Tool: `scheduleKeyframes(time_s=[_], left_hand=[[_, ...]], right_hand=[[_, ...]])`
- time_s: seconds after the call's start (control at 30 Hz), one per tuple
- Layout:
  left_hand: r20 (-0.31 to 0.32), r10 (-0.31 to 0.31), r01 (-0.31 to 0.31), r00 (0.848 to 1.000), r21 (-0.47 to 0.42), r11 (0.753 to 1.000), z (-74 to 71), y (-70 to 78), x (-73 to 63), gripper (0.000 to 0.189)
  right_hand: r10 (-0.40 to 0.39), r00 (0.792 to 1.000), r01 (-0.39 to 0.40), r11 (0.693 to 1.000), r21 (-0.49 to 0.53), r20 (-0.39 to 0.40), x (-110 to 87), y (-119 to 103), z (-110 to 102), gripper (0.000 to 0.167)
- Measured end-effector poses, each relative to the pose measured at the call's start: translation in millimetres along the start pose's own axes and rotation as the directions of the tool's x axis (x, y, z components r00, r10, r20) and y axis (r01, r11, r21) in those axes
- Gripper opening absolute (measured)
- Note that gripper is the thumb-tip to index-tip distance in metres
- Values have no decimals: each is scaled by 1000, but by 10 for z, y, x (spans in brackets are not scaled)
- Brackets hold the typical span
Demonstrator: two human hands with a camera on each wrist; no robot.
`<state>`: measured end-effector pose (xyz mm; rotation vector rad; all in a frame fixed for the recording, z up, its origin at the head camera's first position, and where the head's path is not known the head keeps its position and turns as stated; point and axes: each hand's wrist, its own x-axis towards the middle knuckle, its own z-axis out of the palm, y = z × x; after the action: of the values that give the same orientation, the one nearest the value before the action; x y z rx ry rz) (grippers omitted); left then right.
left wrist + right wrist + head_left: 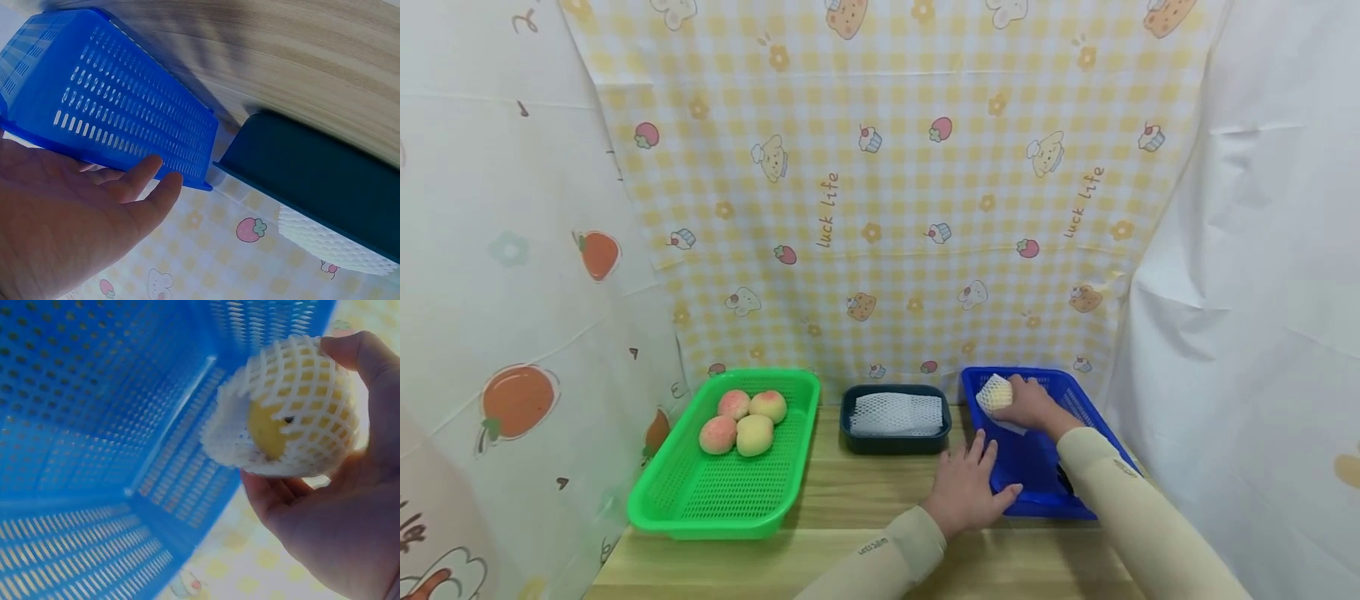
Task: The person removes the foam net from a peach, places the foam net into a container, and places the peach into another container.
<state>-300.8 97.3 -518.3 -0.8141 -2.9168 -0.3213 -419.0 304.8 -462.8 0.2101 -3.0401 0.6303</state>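
Observation:
My right hand point(1033, 405) grips a yellow peach point(267, 428) wrapped in a white foam net point(312, 378), held over the far left part of the blue basket point(1026, 467). In the right wrist view, the thumb and fingers curl round the net, and a bare patch of fruit shows at its gaping end. The left hand point(966, 487) is beside the blue basket's near left side with fingers spread and nothing in it. In the left wrist view, its fingers lie close to the basket's rim point(144, 178); whether they touch it I cannot tell.
A green basket point(737, 496) with several peaches point(755, 435) stands on the left of the wooden table point(842, 517). Between the baskets is a dark box point(895, 447) of white foam nets point(898, 415). A patterned cloth point(895, 275) hangs close behind.

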Motion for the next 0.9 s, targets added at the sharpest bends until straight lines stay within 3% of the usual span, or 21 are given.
scheduleKeyframes(time_s=[0.4,0.9], left_hand=[[21,-23,23,1000,6,1000,-8,4,-1,88],[7,-15,15,1000,15,1000,2,20,-10,84]], right_hand=[[-80,997,80,997,-2,-20,-173,-194,-263,99],[-202,979,203,977,62,-35,-531,-486,-372,87]])
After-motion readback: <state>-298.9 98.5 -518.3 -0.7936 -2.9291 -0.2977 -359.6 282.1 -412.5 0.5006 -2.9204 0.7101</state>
